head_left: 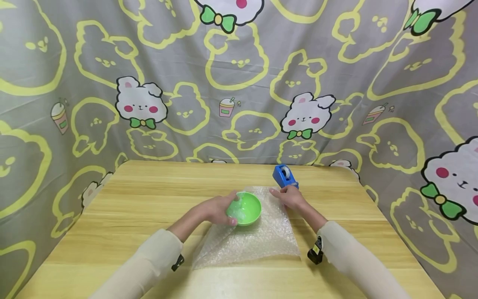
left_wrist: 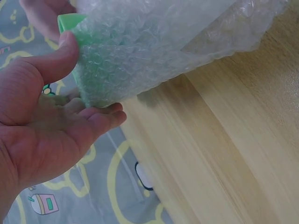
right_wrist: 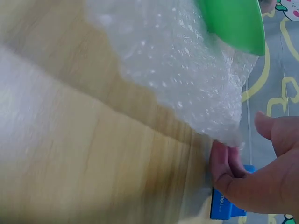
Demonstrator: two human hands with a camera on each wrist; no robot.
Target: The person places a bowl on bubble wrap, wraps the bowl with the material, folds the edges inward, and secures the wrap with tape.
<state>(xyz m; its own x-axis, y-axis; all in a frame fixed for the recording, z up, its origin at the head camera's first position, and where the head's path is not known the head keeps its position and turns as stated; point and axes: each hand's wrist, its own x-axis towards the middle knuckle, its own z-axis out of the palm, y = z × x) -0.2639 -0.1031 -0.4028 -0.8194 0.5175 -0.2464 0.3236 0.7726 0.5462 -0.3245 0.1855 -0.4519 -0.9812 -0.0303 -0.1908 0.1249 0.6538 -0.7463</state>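
Observation:
A light green bowl [head_left: 252, 209] sits on a sheet of bubble wrap [head_left: 269, 236], and one flap of the wrap folds over the bowl's left side. My left hand [head_left: 220, 209] holds that flap against the bowl. In the left wrist view, the thumb lies at the green rim and the other fingers [left_wrist: 100, 116] at the wrap's lower edge. My right hand [head_left: 290, 196] is at the sheet's far right corner. Its fingertips [right_wrist: 222, 161] touch the corner from beneath in the right wrist view, while the thumb stands apart from it.
Just beyond my right hand stands a blue tape dispenser [head_left: 284, 176] with a roll of clear tape. The wooden table [head_left: 149, 187] ends at a grey patterned curtain [head_left: 246, 149] along the back and sides.

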